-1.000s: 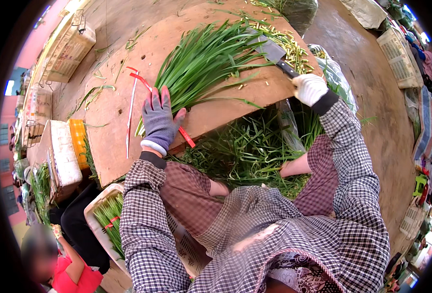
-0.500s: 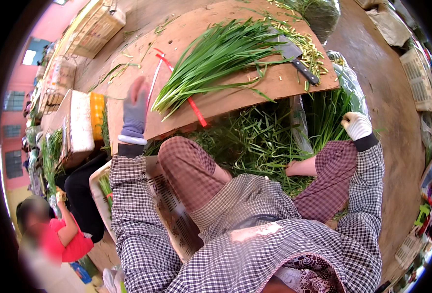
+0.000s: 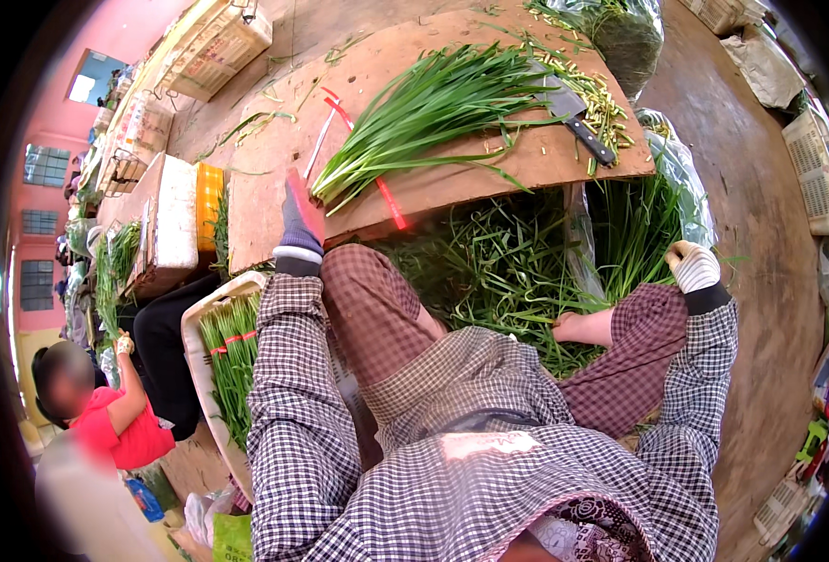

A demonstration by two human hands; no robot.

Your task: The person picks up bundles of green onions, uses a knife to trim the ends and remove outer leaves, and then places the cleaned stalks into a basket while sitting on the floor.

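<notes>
A loose bunch of long green garlic chives (image 3: 433,117) lies on the wooden board (image 3: 264,220), its pale ends toward the lower left. Beneath it runs a red tie strip (image 3: 388,199), its white and red part showing beyond. My left hand (image 3: 302,211), in a grey-purple glove with a pink palm, is edge-on beside the pale ends, fingers stretched out and holding nothing. A cleaver (image 3: 578,126) with a black handle rests near the leafy end. My right hand (image 3: 693,265), in a white glove, has curled fingers by the loose chives (image 3: 630,229) near my knee; what they hold is hidden.
Cut stem ends (image 3: 603,108) lie around the cleaver. On the left, a crate (image 3: 195,361) holds bunches tied in red. Loose leaves (image 3: 498,253) cover the space under the board. A person in red (image 3: 133,426) works at the lower left.
My left hand has moved right and lower, closer to the pale ends of the chives. The view has shifted, showing more tied bunches in the crate. My right hand stays by my knee.
</notes>
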